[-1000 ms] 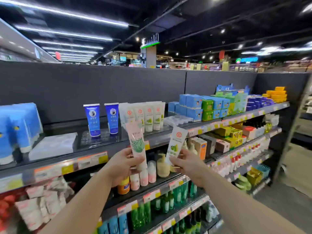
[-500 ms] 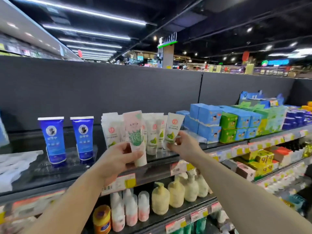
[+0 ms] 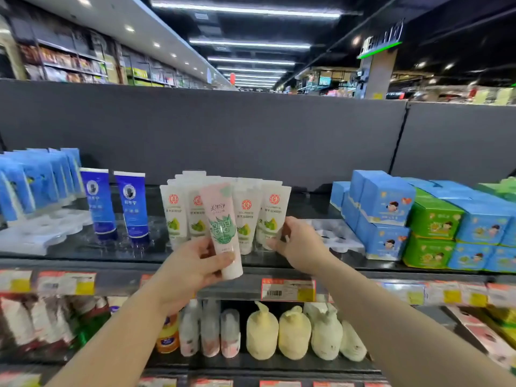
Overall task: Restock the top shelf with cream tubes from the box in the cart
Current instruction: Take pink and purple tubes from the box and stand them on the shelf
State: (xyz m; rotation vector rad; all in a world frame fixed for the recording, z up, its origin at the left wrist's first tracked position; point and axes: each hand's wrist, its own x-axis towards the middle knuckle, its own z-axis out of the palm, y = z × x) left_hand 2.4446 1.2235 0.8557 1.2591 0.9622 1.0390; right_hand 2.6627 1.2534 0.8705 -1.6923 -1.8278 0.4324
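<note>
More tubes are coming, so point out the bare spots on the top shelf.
Bare dark shelf shows between the blue tubes and the white tubes, and in front of both. It is crowded right of the right hand, where a clear tray meets the stacked blue boxes, and at far left.

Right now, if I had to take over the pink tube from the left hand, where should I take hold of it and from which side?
Take the pink tube by its upper body, probably from the right. The left hand already wraps its lower part near the cap end, thumb across the front, while the flat crimped top leans slightly left and stands free. Pinch front and back across the flat faces; the white tubes stand close behind.
</note>
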